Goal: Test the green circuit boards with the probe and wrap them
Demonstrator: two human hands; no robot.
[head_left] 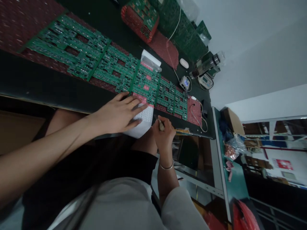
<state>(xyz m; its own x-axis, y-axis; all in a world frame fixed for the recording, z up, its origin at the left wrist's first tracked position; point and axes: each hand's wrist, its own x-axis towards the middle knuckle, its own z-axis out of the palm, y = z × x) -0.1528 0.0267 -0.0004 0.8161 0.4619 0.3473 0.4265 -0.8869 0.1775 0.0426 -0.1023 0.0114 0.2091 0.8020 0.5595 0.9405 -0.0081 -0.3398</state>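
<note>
My left hand (124, 113) lies open with its fingers spread over a sheet of small white labels (146, 115). That sheet hangs over the bench's front edge, and its far end curls up into a white roll (151, 60) behind the circuit boards. Close by on the right, my right hand (164, 131) is closed around a slim tool with a pale, rounded handle (161, 126); its kind does not show clearly. Green circuit boards (115, 67) lie joined in a long row beyond both hands, with the label sheet across part of them.
Pink bubble wrap (163, 48) lies under and behind the boards. At the back stand wrapped boards (141, 17), a clear bottle (207, 65), a small device with a lit screen (185, 83) and a white mouse-like object (184, 63). Cables (200, 119) trail near the bench's right end.
</note>
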